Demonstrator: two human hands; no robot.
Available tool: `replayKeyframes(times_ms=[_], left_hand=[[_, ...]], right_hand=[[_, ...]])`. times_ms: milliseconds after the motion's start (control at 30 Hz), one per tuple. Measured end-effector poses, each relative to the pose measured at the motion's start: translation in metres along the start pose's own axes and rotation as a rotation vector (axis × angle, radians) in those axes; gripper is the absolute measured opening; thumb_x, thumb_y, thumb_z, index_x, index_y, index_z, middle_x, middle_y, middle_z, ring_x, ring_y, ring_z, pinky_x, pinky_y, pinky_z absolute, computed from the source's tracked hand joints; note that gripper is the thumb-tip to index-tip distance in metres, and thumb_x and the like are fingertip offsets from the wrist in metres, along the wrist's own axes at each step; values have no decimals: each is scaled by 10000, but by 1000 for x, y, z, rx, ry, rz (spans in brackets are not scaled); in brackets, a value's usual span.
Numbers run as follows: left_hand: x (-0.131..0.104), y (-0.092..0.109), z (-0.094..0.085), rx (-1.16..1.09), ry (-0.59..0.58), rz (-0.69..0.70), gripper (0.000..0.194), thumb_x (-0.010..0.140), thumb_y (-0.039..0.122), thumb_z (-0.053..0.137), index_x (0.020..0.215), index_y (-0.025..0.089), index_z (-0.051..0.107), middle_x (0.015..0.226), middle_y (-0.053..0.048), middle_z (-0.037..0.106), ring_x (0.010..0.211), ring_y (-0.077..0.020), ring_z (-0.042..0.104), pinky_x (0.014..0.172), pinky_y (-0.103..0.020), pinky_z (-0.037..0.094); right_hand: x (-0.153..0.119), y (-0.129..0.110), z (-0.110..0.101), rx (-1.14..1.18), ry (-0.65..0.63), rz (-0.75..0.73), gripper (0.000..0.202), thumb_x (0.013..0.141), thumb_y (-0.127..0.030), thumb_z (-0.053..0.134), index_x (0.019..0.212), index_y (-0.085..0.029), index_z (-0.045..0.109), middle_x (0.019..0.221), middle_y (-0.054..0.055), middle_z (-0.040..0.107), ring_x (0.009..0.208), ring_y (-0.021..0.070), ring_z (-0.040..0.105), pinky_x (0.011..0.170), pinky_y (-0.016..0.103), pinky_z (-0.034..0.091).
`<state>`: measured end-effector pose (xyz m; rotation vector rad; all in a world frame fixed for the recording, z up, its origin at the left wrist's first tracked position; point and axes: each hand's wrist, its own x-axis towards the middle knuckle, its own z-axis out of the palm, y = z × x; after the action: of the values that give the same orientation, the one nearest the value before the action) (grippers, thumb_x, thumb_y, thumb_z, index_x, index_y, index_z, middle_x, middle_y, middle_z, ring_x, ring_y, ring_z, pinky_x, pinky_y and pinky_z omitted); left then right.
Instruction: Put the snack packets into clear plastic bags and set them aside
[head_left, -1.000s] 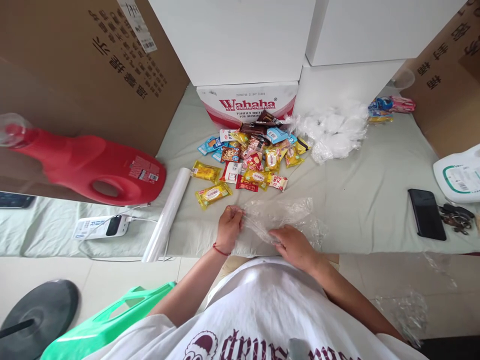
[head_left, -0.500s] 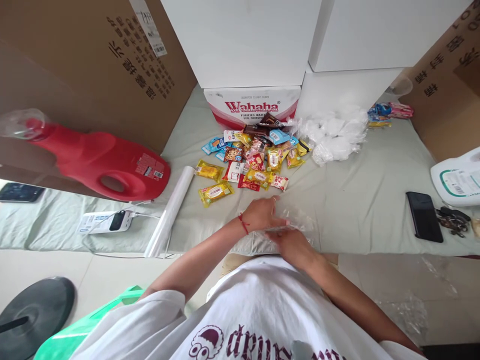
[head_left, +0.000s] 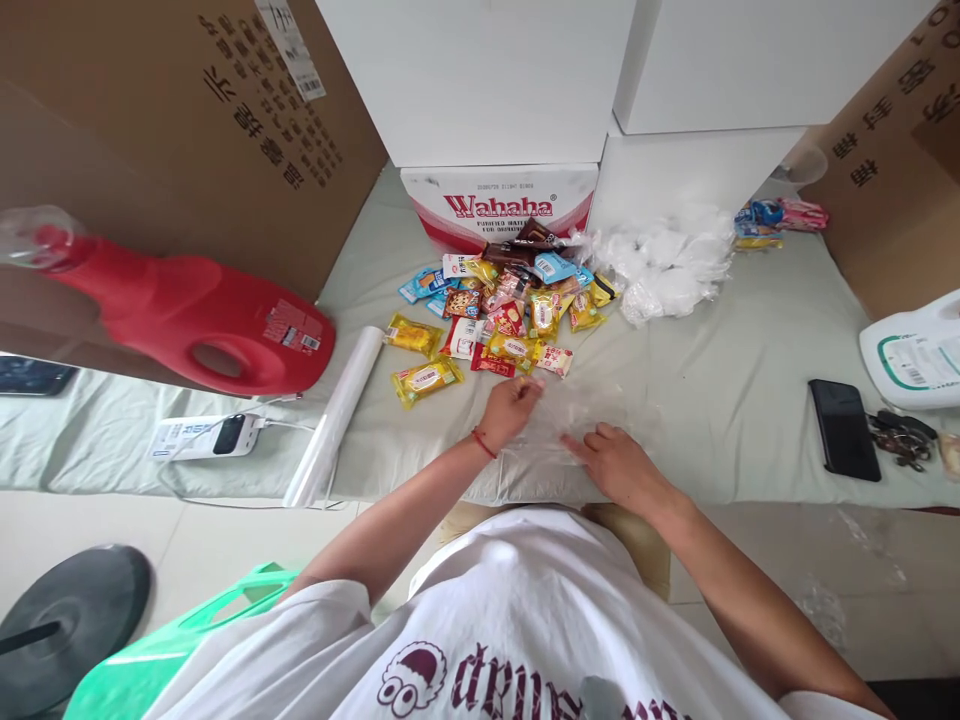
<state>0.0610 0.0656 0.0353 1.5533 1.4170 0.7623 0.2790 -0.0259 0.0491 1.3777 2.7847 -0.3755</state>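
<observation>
Clear plastic film [head_left: 577, 405] lies crumpled on the cloth in front of me; whether it is a bag or a single sheet I cannot tell. My left hand [head_left: 510, 410], with a red string bracelet at the wrist, is closed in a pinch on the film's left part. Resting on the film at its near right side is my right hand [head_left: 619, 465], thumb and fingers apart and loosely bent. Just beyond both hands is a pile of wrapped snacks [head_left: 510, 310] in yellow, red, blue and brown packets. Two yellow packets lie to its left, one of them a yellow snack packet [head_left: 427, 380].
To the left are a roll of clear plastic [head_left: 337, 420], a red jug [head_left: 225, 330] and a power bank [head_left: 206, 437]. A white plastic bundle [head_left: 664, 260] and a Wahaha box [head_left: 499, 205] stand behind. A phone [head_left: 845, 430], keys [head_left: 904, 440] and a white bottle [head_left: 915, 355] are right.
My hands have moved apart, the right one to the right and the left one slightly left and up. The plastic between them is more spread out.
</observation>
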Motion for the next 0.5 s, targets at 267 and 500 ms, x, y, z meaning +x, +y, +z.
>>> replayKeyframes(times_ms=[267, 500], left_hand=[[-18, -39, -41, 99, 368, -197, 332, 960, 404, 468, 684, 241, 382, 586, 50, 404, 574, -143, 381, 590, -271, 290], [-35, -33, -23, 16, 265, -209, 275, 1003, 433, 421, 793, 257, 399, 586, 67, 451, 493, -140, 484, 541, -257, 361]], right_hand=[[-51, -2, 40, 77, 447, -80, 403, 949, 0, 482, 1215, -204, 708, 868, 63, 648, 832, 209, 502, 788, 354, 481], [-64, 8, -4, 471, 451, -9, 257, 975, -122, 542, 1160, -254, 662, 907, 46, 652, 849, 192, 565, 747, 326, 505]])
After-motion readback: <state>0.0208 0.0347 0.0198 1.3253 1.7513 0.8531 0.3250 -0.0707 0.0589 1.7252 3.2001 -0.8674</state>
